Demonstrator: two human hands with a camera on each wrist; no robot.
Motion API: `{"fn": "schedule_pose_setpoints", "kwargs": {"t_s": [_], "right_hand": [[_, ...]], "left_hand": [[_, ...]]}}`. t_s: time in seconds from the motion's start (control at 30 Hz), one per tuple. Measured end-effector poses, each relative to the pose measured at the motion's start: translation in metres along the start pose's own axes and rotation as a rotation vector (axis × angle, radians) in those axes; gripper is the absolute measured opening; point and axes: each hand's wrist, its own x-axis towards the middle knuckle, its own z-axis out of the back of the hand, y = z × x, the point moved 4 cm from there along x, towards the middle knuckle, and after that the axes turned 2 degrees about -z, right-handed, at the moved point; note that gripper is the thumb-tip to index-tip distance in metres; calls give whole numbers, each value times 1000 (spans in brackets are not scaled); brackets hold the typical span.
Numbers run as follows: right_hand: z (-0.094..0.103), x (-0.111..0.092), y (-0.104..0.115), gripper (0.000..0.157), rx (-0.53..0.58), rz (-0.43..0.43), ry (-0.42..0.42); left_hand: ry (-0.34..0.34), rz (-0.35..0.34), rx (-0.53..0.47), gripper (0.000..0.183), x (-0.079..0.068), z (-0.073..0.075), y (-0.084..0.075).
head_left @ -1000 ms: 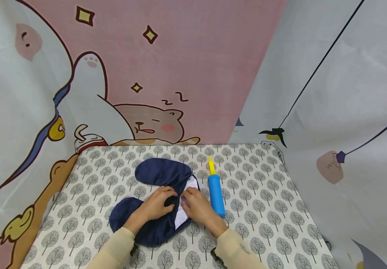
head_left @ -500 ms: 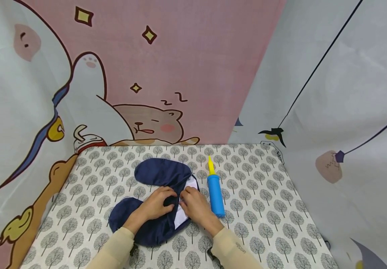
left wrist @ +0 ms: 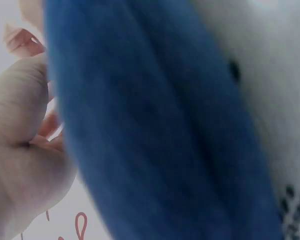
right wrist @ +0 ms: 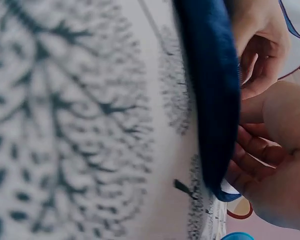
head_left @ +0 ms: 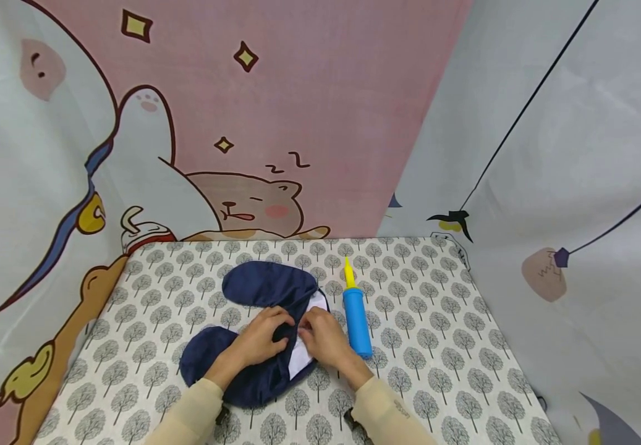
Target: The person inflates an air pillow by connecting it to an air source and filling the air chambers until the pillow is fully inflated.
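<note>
A navy U-shaped neck pillow (head_left: 269, 284) lies flat on the patterned tablecloth, its two rounded arms pointing left. Along its curved right side the cover is parted, showing a white inner part (head_left: 300, 360). My left hand (head_left: 264, 335) grips the cover at the opening's edge, fingers bent over the fabric. Just right of it, my right hand (head_left: 327, 339) pinches at the white part with bent fingers; the fingertips are partly hidden. Blurred navy fabric (left wrist: 155, 125) fills the left wrist view. In the right wrist view, the pillow's edge (right wrist: 212, 95) hides what the fingertips hold.
A blue hand pump (head_left: 358, 322) with a yellow nozzle (head_left: 349, 273) lies close to the right of my right hand, nozzle pointing away. Cartoon-printed cloth walls (head_left: 320, 111) stand behind and on both sides of the table.
My right hand's fingers shift slightly and bend more at the white part. My left hand, the neck pillow and the pump stay in place.
</note>
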Motion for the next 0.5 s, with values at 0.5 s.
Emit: {"fn": "schedule_pose_setpoints", "kwargs": {"t_s": [0.5], "right_hand": [[15,5,-6,6,321,-175,-1]], "left_hand": [[-130,82,-7,26,7,4,-13]]}}
